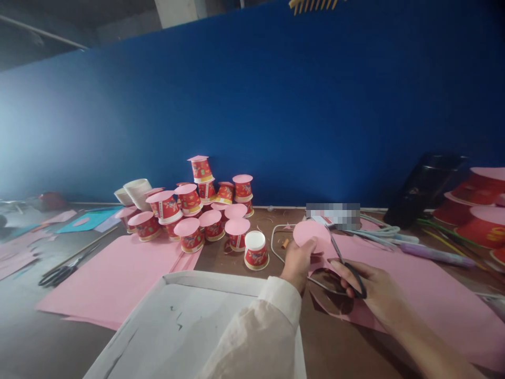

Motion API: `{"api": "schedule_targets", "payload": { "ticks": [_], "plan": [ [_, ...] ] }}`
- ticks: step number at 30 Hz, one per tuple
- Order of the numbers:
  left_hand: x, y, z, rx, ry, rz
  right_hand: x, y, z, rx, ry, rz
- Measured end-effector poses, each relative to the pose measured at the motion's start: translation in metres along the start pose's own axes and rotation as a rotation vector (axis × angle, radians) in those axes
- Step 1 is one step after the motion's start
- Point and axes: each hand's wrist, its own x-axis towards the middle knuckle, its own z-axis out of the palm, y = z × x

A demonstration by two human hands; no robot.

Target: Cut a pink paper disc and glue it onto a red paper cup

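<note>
My left hand [299,260] pinches a round pink paper disc [311,234] by its lower edge. In my right hand [369,287] is a pair of black-handled scissors [357,276], the fingers wrapped round the handles. The blades point up and lie right beside the disc's right edge; whether they touch it I cannot tell. Beneath both hands lies a pink paper sheet [410,295] with curved offcuts [329,308] at its near edge. Left of my left hand, a red patterned paper cup [256,252] stands upside down with its white base bare.
Several upturned red cups [191,239] topped with pink discs stand grouped left, some stacked. More pink sheets [114,273], another pair of scissors [63,273] and a white box lid [205,300] lie nearer. A black bottle [422,189] and more red cups [481,226] stand right. A blue partition [276,105] rises behind.
</note>
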Motion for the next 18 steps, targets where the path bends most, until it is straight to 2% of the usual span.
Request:
{"api": "schedule_targets", "payload": {
  "ticks": [3,18],
  "plan": [
    [0.0009,-0.0004,-0.0008,0.007,0.003,0.016,0.0016,0.0004,-0.0023,0.039,-0.05,0.055],
    [-0.0006,0.0065,-0.0017,0.037,0.052,0.057,0.0055,0.0052,-0.0044,0.028,-0.053,0.077]
  ]
}}
